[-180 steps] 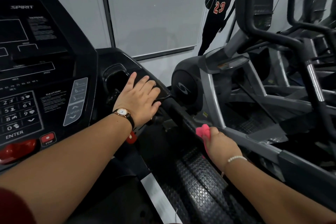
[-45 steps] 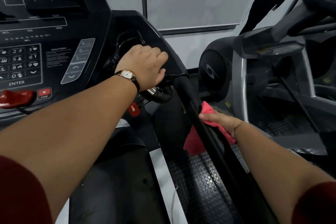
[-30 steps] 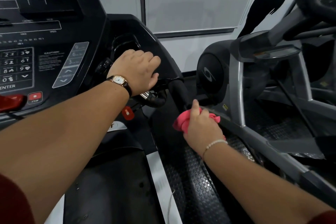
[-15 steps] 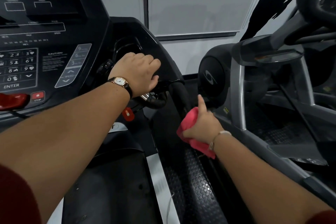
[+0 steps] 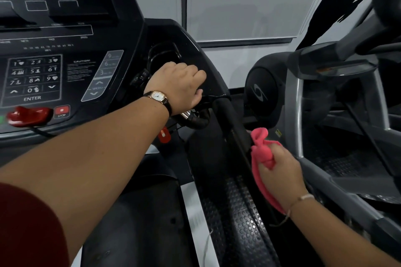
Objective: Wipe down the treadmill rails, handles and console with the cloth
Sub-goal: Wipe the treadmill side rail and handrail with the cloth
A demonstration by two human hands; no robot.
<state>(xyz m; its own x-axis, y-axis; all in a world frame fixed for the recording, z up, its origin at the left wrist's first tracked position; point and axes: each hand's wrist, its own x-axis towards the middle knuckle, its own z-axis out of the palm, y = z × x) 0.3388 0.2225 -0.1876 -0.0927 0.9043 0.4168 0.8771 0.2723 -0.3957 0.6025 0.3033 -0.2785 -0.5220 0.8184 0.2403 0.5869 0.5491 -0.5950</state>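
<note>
Cloth (image 5: 263, 154) bunched in the right hand (image 5: 280, 173), fingers clenched round it, at the 4 o'clock side of the frame; it presses against the black rail (image 5: 236, 134); its long axis runs 11 to 5 o'clock, knotted end pointing up toward the console (image 5: 65, 50), tail trailing under the wrist; left hand (image 5: 180, 86) curled, gripping the console's right edge above the handle (image 5: 195, 120).

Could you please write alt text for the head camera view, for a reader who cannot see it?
A person's right hand grips a bunched pink cloth against the black right side rail of a treadmill. The left hand, wearing a wristwatch, rests on the console's right edge beside the keypad and red stop button; another grey exercise machine stands to the right.
</note>
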